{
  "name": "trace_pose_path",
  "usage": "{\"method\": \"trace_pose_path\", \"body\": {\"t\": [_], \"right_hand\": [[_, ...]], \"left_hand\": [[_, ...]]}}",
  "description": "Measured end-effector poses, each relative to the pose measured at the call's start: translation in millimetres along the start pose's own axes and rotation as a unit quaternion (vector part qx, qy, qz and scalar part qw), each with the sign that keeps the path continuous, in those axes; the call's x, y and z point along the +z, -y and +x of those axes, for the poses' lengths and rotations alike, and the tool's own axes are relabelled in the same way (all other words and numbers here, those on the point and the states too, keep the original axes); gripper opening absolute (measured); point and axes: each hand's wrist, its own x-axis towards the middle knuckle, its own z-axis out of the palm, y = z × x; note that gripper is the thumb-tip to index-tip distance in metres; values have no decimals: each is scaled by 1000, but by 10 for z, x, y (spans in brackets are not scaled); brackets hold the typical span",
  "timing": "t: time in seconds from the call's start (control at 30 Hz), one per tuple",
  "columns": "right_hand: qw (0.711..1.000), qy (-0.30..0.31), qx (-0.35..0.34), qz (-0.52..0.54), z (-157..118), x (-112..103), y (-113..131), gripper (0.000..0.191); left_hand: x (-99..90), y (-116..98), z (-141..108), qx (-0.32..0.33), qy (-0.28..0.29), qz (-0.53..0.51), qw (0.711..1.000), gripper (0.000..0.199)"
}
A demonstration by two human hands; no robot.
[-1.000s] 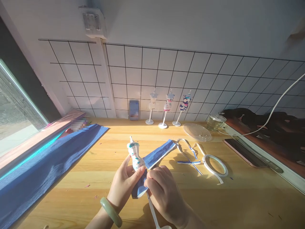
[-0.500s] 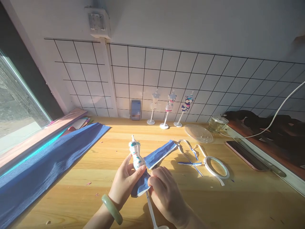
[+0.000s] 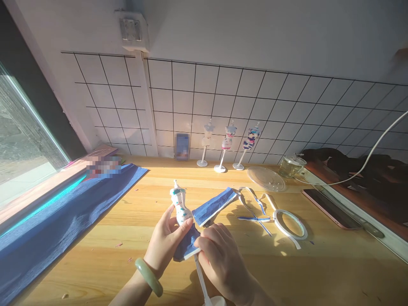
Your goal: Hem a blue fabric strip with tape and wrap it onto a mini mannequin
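Note:
A small white dress form (image 3: 181, 205) with teal and red marks leans to the left on its thin stand. My left hand (image 3: 167, 238), a green bangle on its wrist, is closed round its lower body, thumb in front. Blue crepe paper (image 3: 186, 245) with a white lower edge wraps the form's lower part like a skirt. My right hand (image 3: 219, 253) is closed on the paper's right edge, its fingertips partly hidden. Another blue piece with a white edge (image 3: 215, 206) lies just behind my hands.
Blue and white strips (image 3: 254, 219) and a roll of white tape (image 3: 290, 225) lie to the right, near a phone (image 3: 331, 208). Three dress forms (image 3: 228, 142) stand by the wall, beside a clear lid (image 3: 266, 178) and a glass jar (image 3: 291, 165). Long blue paper (image 3: 63, 221) covers the left side.
The dress form and both hands have shifted slightly left. Both hands keep their hold.

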Motion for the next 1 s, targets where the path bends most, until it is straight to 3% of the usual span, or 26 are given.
{"method": "trace_pose_path", "body": {"t": [0.2,0.4,0.57,0.7,0.87,1.0], "right_hand": [[999,8,41,5,4,24,-7,29],[999,16,25,24,-31,24,-11,26],[993,-16,64,99,-23,-7,9,37],[980,-9,103,170,-32,-41,22,47],[945,-29,165,282,-26,-91,19,36],[873,-25,330,359,19,-71,17,15]], "left_hand": [[-6,-11,1,11,20,19,1000,59],[-33,-41,18,13,47,22,999,48],[-68,-101,13,24,97,-25,995,22],[-102,-113,-5,-6,134,-78,988,22],[-115,-100,-2,-23,142,-112,983,22],[-114,-92,4,-31,163,-106,980,30]]}}
